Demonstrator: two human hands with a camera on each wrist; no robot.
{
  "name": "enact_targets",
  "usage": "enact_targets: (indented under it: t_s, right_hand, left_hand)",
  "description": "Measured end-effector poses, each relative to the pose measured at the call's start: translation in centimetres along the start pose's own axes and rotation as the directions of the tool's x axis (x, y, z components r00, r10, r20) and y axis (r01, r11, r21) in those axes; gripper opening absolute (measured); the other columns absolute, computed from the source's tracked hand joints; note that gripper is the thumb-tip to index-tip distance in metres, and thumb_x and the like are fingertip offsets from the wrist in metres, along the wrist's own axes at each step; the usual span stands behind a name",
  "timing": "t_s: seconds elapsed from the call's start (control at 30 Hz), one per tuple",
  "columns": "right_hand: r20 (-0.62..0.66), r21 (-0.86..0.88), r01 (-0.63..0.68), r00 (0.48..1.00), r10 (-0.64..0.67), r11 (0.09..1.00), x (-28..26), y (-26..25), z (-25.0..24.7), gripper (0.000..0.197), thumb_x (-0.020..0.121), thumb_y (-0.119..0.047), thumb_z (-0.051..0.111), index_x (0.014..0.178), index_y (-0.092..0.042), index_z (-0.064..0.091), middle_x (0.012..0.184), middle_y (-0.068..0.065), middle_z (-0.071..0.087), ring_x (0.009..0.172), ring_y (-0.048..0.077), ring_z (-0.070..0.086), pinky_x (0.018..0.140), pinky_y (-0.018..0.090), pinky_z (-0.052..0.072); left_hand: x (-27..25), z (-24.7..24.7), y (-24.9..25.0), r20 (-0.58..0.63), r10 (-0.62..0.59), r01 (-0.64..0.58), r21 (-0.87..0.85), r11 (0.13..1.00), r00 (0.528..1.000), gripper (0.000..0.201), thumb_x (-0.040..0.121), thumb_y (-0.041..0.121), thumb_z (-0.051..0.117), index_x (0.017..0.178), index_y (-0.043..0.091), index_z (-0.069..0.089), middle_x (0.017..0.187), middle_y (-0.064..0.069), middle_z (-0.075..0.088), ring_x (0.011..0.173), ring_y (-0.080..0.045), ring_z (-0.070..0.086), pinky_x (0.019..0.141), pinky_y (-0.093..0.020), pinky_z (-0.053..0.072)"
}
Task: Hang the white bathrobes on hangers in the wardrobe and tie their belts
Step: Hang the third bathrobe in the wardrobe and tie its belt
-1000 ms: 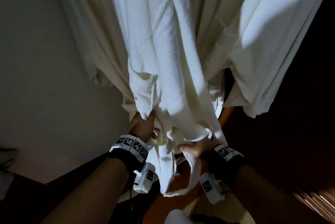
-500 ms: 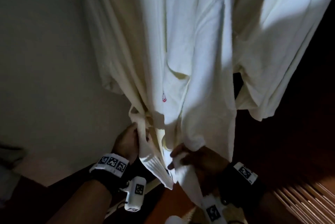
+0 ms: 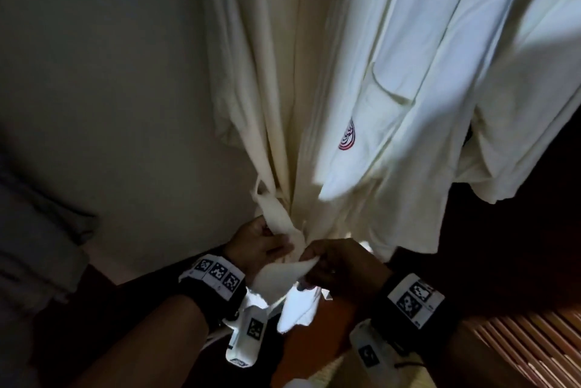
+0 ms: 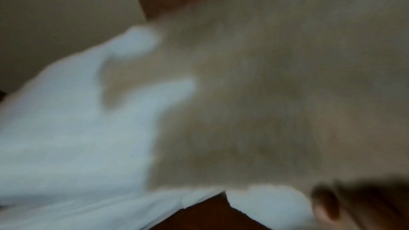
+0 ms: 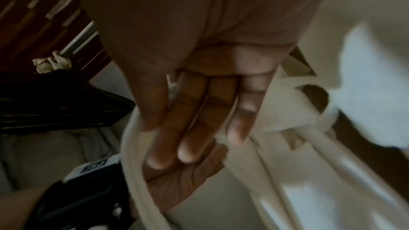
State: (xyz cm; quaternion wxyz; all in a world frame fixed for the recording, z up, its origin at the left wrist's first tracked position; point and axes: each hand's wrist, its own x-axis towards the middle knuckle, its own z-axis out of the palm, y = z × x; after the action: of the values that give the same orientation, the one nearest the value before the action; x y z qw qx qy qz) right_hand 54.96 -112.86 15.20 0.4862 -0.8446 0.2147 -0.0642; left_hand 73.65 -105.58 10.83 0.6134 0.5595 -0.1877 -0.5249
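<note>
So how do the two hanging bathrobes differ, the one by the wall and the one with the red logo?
The bathrobe by the wall looks cream and sits in shadow; the logo bathrobe looks brighter white, partly lit. The wall one has a belt at its waist, gripped by the left hand and right hand; no belt shows on the logo one. Only the logo bathrobe shows a pocket. Both hang full length, side by side.
</note>
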Motion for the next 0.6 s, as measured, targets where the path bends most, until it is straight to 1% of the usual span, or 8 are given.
enact_targets:
  t_s: [0.07, 0.13, 0.2, 0.3, 0.37, 0.47, 0.53, 0.6]
  right_hand:
    - [-0.056, -0.161, -0.013, 0.998, 0.004, 0.987, -0.1, -0.9, -0.4, 0.027, 0.080, -0.049, 0.072, 0.083, -0.022, 0.068, 0.065, 0.000, 0.070, 0.059, 0.009, 0.068, 0.061, 0.032, 0.056]
    - [-0.137, -0.350, -0.036, 0.990, -0.013, 0.936, 0.1, -1.2, -0.6, 0.044, 0.075, -0.069, 0.063, 0.083, -0.026, 0.068, 0.062, -0.002, 0.066, 0.058, 0.006, 0.064, 0.059, 0.032, 0.053]
    - [-0.209, -0.439, -0.077, 0.978, -0.018, 0.895, 0.4, -1.0, -0.4, 0.053, 0.071, -0.078, 0.057, 0.083, -0.028, 0.068, 0.063, -0.006, 0.063, 0.060, 0.003, 0.061, 0.058, 0.028, 0.051]
    - [-0.356, -0.410, -0.124, 0.934, -0.033, 0.904, 0.8, -0.2, 0.4, 0.056, 0.068, -0.081, 0.053, 0.081, -0.028, 0.065, 0.062, -0.007, 0.061, 0.064, 0.004, 0.060, 0.060, 0.028, 0.049]
    - [-0.427, -0.386, -0.135, 0.903, -0.046, 0.913, 0.8, 0.3, 0.8, 0.056, 0.069, -0.080, 0.051, 0.081, -0.027, 0.064, 0.061, -0.007, 0.060, 0.069, 0.009, 0.061, 0.063, 0.031, 0.050]
    - [-0.494, -0.290, -0.162, 0.870, -0.003, 0.943, 0.6, 0.6, 1.0, 0.044, 0.073, -0.071, 0.060, 0.086, -0.029, 0.060, 0.064, -0.009, 0.061, 0.066, 0.003, 0.060, 0.062, 0.029, 0.051]
    - [-0.538, -0.152, -0.127, 0.842, 0.026, 0.980, 0.5, 1.0, 1.4, 0.042, 0.073, -0.066, 0.067, 0.095, -0.032, 0.056, 0.068, -0.009, 0.061, 0.066, 0.003, 0.060, 0.062, 0.023, 0.049]
    - [-0.551, 0.074, -0.066, 0.829, 0.096, 0.995, 0.2, 1.7, 2.0, 0.061, 0.067, -0.062, 0.073, 0.113, -0.030, 0.048, 0.073, -0.007, 0.064, 0.070, 0.004, 0.063, 0.065, 0.021, 0.049]
  left_hand:
    - [-0.7, -0.1, 0.0, 0.060, -0.015, 0.018, -0.052, 0.998, 0.998, 0.033, 0.087, -0.016, 0.052, 0.119, -0.011, 0.052, 0.101, -0.025, 0.063, 0.083, -0.028, 0.067, 0.069, -0.031, 0.059]
    - [-1.6, -0.2, 0.0, 0.095, -0.019, 0.028, -0.101, 0.994, 0.995, 0.036, 0.084, -0.013, 0.055, 0.120, -0.011, 0.054, 0.105, -0.028, 0.066, 0.088, -0.031, 0.068, 0.078, -0.036, 0.058]
    - [-2.2, -0.3, -0.4, 0.119, -0.023, 0.039, -0.141, 0.989, 0.993, 0.045, 0.077, -0.008, 0.062, 0.121, -0.010, 0.054, 0.112, -0.033, 0.062, 0.096, -0.034, 0.065, 0.087, -0.041, 0.055]
    - [-2.8, -0.1, -0.8, 0.188, -0.055, 0.089, -0.181, 0.979, 0.981, 0.051, 0.074, -0.001, 0.059, 0.124, -0.008, 0.052, 0.124, -0.039, 0.052, 0.106, -0.042, 0.056, 0.096, -0.052, 0.046]
    - [-3.2, 0.1, -0.9, 0.262, -0.080, 0.139, -0.216, 0.966, 0.962, 0.054, 0.076, 0.002, 0.057, 0.129, -0.006, 0.051, 0.123, -0.036, 0.054, 0.103, -0.043, 0.059, 0.090, -0.053, 0.049]
    - [-3.9, 0.5, -0.8, 0.374, -0.032, 0.129, -0.236, 0.963, 0.927, 0.047, 0.079, 0.003, 0.057, 0.125, -0.006, 0.054, 0.114, -0.029, 0.061, 0.099, -0.038, 0.064, 0.085, -0.050, 0.054]
    - [-4.0, 0.7, -0.8, 0.406, 0.023, 0.060, -0.191, 0.980, 0.913, 0.049, 0.080, 0.000, 0.063, 0.127, -0.005, 0.050, 0.115, -0.028, 0.062, 0.104, -0.038, 0.063, 0.085, -0.045, 0.054]
    - [-4.0, 0.7, -0.7, 0.391, 0.040, 0.033, -0.179, 0.983, 0.920, 0.062, 0.075, 0.000, 0.070, 0.132, -0.002, 0.045, 0.124, -0.029, 0.058, 0.114, -0.040, 0.059, 0.091, -0.045, 0.052]
